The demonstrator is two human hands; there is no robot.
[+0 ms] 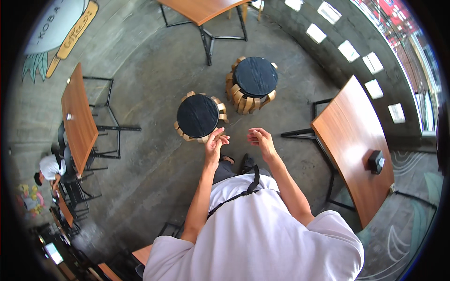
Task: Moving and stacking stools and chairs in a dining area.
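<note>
My left hand (215,143) is raised in front of me, its fingers loosely bent and apart, with nothing visible in it. It overlaps the near edge of a round stool (198,116) with a black top and curved wooden slats; whether they touch cannot be told. Facing it, my right hand (262,142) hangs in the air, fingers spread and slightly curled, also holding nothing visible. A gap separates the two hands. Beyond them, to the right, stands a second black-topped slatted stool (256,77).
A wooden table (351,131) on the right carries a black holder (376,162). Other tables stand at the left (80,122) and far ahead (199,9). Their black metal legs reach over the concrete floor (154,89). A seated person (50,167) is at the far left.
</note>
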